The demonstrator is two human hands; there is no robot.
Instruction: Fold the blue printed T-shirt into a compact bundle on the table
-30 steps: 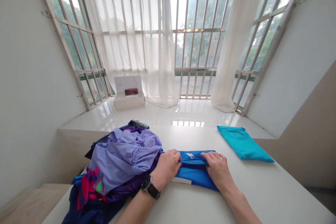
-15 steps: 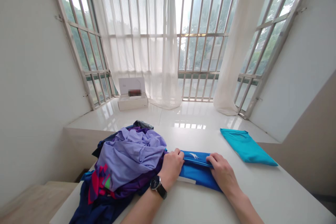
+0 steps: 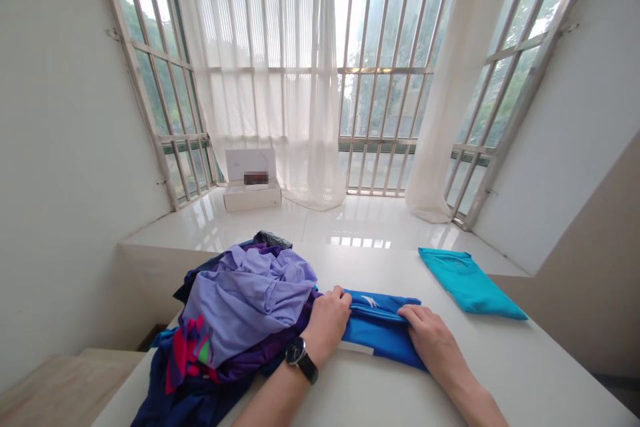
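Two hands (image 3: 327, 327) (image 3: 434, 343) on blue shirt (image 3: 377, 337) (folded)

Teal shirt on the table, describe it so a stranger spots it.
Below the barred windows is a white table. On its right lies a folded teal shirt, beyond the right hand, untouched and lighter than the blue shirt under that hand.

From where I stand, the white table (image 3: 505, 370) runs out towards the windows and carries 3 lots of clothing. At 8 o'clock sits a loose heap of clothes (image 3: 245, 300), lilac on top over purple, navy and a pink-and-green print. At 6 o'clock, right beside the heap, lies a blue garment (image 3: 380, 340), folded into a long strip with a white logo showing. At 2 o'clock, well apart from the others, lies a folded teal T-shirt (image 3: 467, 283).
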